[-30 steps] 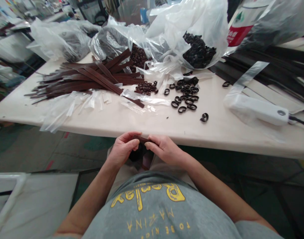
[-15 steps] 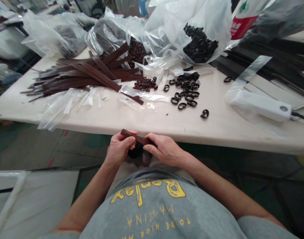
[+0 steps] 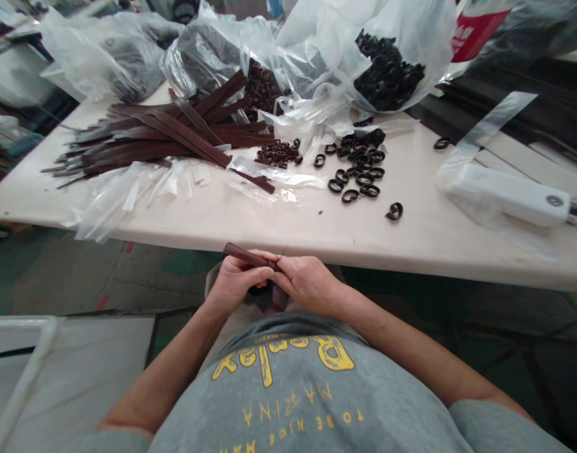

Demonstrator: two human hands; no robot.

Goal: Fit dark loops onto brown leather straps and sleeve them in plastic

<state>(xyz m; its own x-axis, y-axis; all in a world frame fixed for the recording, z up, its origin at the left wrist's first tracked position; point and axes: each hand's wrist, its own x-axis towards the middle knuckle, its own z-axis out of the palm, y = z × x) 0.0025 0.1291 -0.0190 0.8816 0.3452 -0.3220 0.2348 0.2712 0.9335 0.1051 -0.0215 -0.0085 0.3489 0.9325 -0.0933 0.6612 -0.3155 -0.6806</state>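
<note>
Just off the table's front edge, a brown leather-like strap (image 3: pixel 243 253) is held between both hands. My left hand (image 3: pixel 234 280) is closed round it, with one end sticking out to the upper left past the fingers. At the strap's other visible part, my right hand (image 3: pixel 309 282) pinches with thumb and fingers, touching the left fingertips. More brown strap hangs below the hands over my lap, partly hidden. On the table behind lies a pile of similar brown straps (image 3: pixel 146 141), beside small brown loops (image 3: pixel 277 153).
Loose black loops (image 3: pixel 358 176) lie on the white table (image 3: pixel 288 229). Clear bags stand behind, one holding black loops (image 3: pixel 387 75). A white plastic-wrapped device (image 3: pixel 515 195) with a cable is at the right, near dark strips (image 3: pixel 515 100). Plastic sleeves (image 3: pixel 113 201) overhang the front edge at left.
My hands have come closer together, the left one sliding along the strap towards the right. More of the strap's end now shows beyond my left fingers. The view has shifted slightly.
</note>
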